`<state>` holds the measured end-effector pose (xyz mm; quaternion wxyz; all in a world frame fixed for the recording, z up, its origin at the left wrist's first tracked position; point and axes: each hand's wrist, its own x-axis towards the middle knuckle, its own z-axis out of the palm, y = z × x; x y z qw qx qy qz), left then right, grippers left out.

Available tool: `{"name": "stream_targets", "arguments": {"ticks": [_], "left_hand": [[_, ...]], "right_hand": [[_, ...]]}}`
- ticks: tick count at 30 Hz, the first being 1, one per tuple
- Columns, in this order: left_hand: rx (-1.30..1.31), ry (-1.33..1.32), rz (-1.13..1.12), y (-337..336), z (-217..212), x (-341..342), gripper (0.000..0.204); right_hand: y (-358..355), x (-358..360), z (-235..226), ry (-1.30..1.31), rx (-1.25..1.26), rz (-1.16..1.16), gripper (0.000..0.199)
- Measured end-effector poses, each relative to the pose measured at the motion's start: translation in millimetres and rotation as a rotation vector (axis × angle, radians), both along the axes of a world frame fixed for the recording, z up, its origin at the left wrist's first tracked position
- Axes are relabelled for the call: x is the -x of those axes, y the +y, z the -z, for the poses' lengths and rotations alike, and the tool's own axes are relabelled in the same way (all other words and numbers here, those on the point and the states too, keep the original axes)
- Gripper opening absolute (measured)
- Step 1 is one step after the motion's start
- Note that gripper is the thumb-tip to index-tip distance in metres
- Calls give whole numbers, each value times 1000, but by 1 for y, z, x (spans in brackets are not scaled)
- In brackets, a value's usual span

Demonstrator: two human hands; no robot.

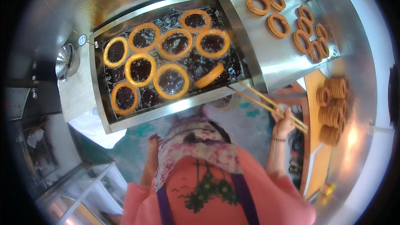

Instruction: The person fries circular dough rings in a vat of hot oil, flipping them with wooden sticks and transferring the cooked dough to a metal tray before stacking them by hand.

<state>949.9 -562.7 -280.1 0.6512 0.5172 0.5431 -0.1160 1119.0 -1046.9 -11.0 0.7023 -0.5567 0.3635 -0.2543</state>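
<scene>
My right hand (283,125) is closed around a pair of long wooden chopsticks (266,105). Their tips reach the right front rim of a rectangular metal fryer (166,110) filled with dark, bubbling oil. Closest to the tips, a tilted dough ring (209,76) shows its edge in the oil. Several more golden rings float flat, among them one in the front middle (171,81) and a browner one in the left front corner (124,98). By my apron (193,129), my left hand (154,139) hangs empty, its fingers loosely apart.
Several fried rings (278,25) lie on a steel draining board (275,62) right of the fryer. Stacked rings (332,116) stand on an orange surface at far right. Left are a metal strainer (65,62) and a dial thermometer (83,40); a white cloth (98,127) hangs below.
</scene>
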Motion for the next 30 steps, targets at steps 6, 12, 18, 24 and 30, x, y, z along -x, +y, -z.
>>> {"name": "stream_targets", "arguments": {"ticks": [6,12,18,24,30], "left_hand": [[-6,23,91,3,15,12,38],[-41,78,156,6,13,13,39],[8,83,-5,0,-15,-3,39],[-31,39,82,8,-9,10,36],[-6,-22,-91,9,-22,16,36]], "right_hand": [[29,-26,-17,-107,180,-68,15],[79,-54,8,-79,324,-325,17],[76,-63,3,-142,353,-296,17],[89,-94,41,-341,320,-190,17],[112,-149,93,-281,124,-177,17]]}}
